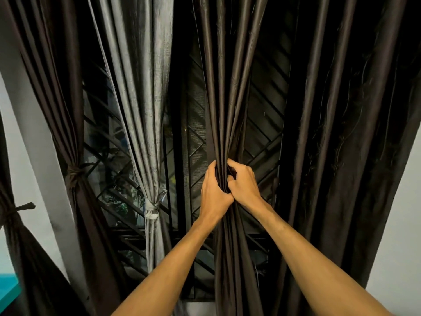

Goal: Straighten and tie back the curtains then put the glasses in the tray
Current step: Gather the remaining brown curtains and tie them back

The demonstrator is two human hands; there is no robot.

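A dark brown curtain panel (pixel 224 92) hangs in front of the window at the middle of the view. My left hand (pixel 214 195) and my right hand (pixel 243 183) grip it together at mid height, fingers curled round the gathered folds. To the left, a grey curtain (pixel 145 92) hangs tied with a pale band (pixel 151 212). Further left a brown curtain (pixel 57 92) is tied with a dark band (pixel 74 174). Another tied brown curtain (pixel 13 215) sits at the far left edge. No glasses or tray are in view.
A wide dark patterned curtain (pixel 341 133) hangs loose on the right. Behind the fabric is a window with a black metal grille (pixel 191 137). White wall (pixel 401 224) shows at the right, a white pillar (pixel 29 137) at the left, a teal surface (pixel 9 290) at bottom left.
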